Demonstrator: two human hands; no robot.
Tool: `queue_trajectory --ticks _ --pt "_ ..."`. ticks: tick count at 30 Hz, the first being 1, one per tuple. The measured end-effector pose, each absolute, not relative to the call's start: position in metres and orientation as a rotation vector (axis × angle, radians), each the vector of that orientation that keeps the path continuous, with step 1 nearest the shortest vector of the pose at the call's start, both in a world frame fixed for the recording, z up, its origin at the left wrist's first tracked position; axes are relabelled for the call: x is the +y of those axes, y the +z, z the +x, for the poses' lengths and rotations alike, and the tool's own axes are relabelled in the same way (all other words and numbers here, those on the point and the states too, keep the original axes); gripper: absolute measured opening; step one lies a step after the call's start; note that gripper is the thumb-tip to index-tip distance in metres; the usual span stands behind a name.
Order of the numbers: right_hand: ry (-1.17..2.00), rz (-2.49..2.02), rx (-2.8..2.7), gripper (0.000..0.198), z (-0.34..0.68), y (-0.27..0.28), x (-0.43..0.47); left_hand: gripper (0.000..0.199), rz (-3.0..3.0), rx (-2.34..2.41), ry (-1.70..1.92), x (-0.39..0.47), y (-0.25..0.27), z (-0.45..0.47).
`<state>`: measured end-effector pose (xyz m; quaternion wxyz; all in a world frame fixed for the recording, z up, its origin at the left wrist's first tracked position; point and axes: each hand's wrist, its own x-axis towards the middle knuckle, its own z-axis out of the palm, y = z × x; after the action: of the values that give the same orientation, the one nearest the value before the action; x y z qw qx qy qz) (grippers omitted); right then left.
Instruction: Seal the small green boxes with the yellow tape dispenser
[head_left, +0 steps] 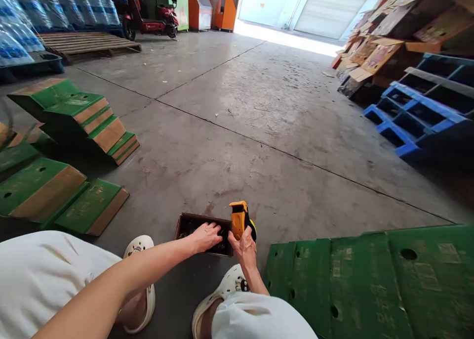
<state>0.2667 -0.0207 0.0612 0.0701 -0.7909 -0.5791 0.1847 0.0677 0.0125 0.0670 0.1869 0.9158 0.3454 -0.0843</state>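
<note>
A small open cardboard box (179, 226) stands on the floor between my feet, with dark contents that I cannot make out. My left hand (206, 236) reaches over it, fingers apart and stretched toward its right part; their tips are partly hidden. At the box's right end, my right hand (244, 247) is closed around an orange-yellow and black tape dispenser (240, 219). The dispenser is held upright, its head above my fingers, and a bright yellow round edge shows on its right side. My grip covers its lower part.
Flattened green cartons (355, 279) lie close by on the right, and more green cartons (74, 106) are stacked on the left. Blue pallets (422, 109) and piled cardboard (381, 57) stand farther right. Wrapped bottles (70, 8), a wooden pallet (89, 41) and a red scooter (151, 22) are behind.
</note>
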Motion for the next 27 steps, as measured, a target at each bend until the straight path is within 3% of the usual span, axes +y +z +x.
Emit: queue_trajectory --ticks 12,19,27 --pt "0.559 -2.372 -1.751 0.051 0.266 0.062 -0.023 0.042 2.321 1.252 -0.284 0.008 0.039 0.063" --pt "0.61 -2.392 -1.743 0.053 0.264 0.064 -0.024 0.057 2.342 1.111 -0.192 0.005 0.032 0.035" --pt "0.594 -2.394 -1.728 0.048 0.262 0.065 -0.023 0.037 2.397 0.787 -0.04 0.016 0.038 0.032"
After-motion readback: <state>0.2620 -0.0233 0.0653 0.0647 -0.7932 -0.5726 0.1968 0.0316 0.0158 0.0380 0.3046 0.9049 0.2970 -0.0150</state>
